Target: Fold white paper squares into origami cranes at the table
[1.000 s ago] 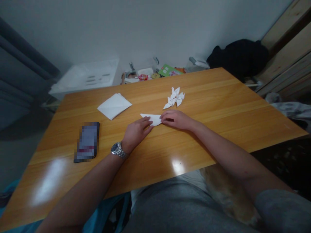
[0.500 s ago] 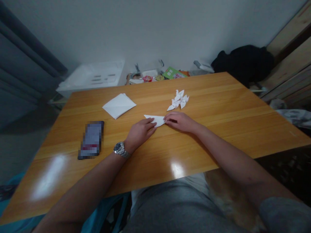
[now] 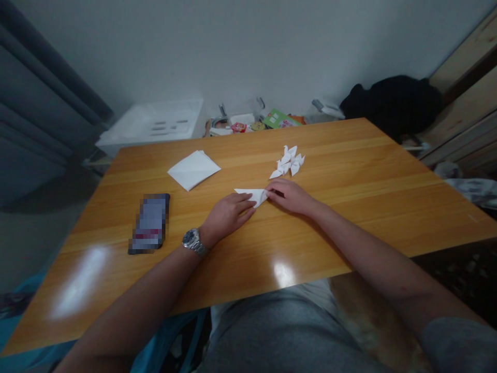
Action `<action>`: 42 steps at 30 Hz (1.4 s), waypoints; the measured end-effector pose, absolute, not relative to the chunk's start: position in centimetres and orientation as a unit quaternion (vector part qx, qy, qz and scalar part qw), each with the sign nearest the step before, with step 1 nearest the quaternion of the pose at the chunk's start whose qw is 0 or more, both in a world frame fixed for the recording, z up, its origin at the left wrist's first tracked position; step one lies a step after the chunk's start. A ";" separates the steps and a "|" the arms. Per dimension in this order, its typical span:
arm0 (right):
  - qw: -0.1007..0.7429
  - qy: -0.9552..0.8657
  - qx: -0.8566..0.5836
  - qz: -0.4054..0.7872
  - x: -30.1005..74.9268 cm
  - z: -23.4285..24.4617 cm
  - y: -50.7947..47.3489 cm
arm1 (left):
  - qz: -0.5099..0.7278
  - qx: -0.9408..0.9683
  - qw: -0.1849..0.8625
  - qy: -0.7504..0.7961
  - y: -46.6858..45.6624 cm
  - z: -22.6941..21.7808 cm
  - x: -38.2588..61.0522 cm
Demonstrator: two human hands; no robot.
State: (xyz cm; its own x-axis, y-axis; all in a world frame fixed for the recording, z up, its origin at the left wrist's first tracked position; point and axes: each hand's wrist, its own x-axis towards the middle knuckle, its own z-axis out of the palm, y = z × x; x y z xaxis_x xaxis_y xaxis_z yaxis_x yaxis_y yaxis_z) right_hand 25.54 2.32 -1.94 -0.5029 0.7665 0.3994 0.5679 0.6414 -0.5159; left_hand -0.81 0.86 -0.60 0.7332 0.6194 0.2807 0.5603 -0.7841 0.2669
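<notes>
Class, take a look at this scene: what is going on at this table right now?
A person sits at a glossy wooden table, pressing a small folded piece of white paper flat on it with both hands. The left hand, with a silver wristwatch on its wrist, holds the paper's near edge; the right hand pinches its right end. Just beyond lies a cluster of finished white paper cranes, and to the left a stack of white square paper sheets and a dark phone.

Glossy wood counter (image 3: 349, 207) with glare patches; matt white paper (image 3: 253, 195), paper stack (image 3: 193, 169) and cranes (image 3: 288, 161); shiny metal watch (image 3: 192, 240).
</notes>
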 end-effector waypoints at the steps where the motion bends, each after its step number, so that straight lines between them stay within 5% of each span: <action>1: 0.310 -0.849 -0.396 0.161 25.4 -2.0 2.3 | 0.176 0.928 0.082 0.317 0.8 -0.5 -0.9; 16: 0.274 -0.797 -0.491 0.222 23.9 -0.8 3.2 | 0.178 0.945 0.054 0.268 0.6 -0.8 -0.9; 42: 0.323 -0.775 -0.532 0.113 22.3 -3.0 2.0 | 0.135 0.957 0.096 0.239 0.7 -0.2 -1.9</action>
